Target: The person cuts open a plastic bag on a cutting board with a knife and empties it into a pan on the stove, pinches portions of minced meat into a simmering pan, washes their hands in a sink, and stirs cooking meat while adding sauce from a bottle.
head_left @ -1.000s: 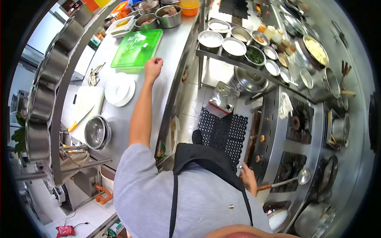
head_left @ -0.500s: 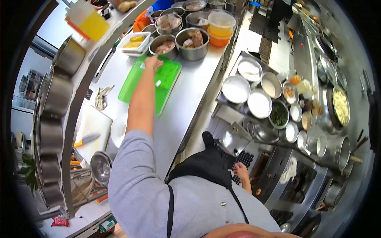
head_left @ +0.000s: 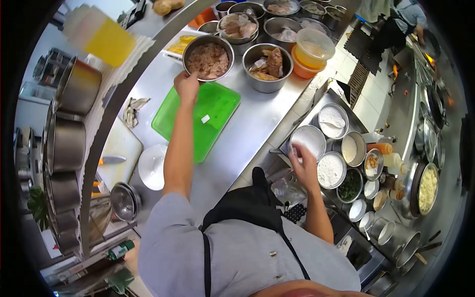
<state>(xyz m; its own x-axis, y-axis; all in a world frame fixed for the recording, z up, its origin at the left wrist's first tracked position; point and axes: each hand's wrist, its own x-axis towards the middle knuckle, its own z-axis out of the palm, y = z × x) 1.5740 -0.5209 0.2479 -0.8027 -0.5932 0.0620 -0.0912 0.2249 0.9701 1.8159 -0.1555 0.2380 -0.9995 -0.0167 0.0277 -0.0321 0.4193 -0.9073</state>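
Right grip (head_left: 297, 150): risen near round steel white-powder bowl (head_left: 303, 128); closure unclear.
Left grip (head_left: 189, 79): holding round steel pinkish-meat bowl (head_left: 208, 39) by rim.
Green rectangular plastic board (head_left: 217, 106): behind left grip.

We are not seeing every finger of the left hand (head_left: 187, 88); the meat bowl (head_left: 208, 58) is hiding some. The right hand (head_left: 305, 166) is covering part of a white bowl (head_left: 310, 136). The shelf (head_left: 115, 94) is hiding some of the knife (head_left: 114, 159). We are losing another person's (head_left: 402, 22) head past the top edge.
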